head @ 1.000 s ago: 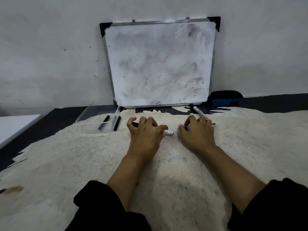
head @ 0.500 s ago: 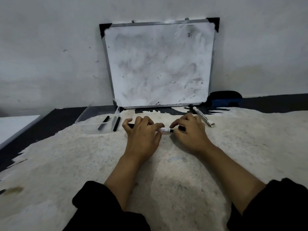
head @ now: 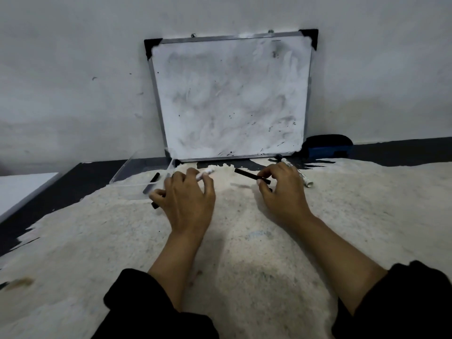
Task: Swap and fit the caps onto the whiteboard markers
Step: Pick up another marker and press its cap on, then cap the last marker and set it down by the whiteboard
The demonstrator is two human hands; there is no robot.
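L hand (head: 186, 199) grips the white-barrelled whiteboard marker (head: 205, 173), tip pointing far-right; R hand (head: 283, 192) pinches the slim black cap (head: 252, 176) just right of it, axes roughly in line.

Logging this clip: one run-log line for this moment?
left hand: holds white marker | right hand: holds black cap | parts: apart

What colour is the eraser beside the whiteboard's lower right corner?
Blue body with a black top, as the head view shows: eraser, beside the whiteboard.
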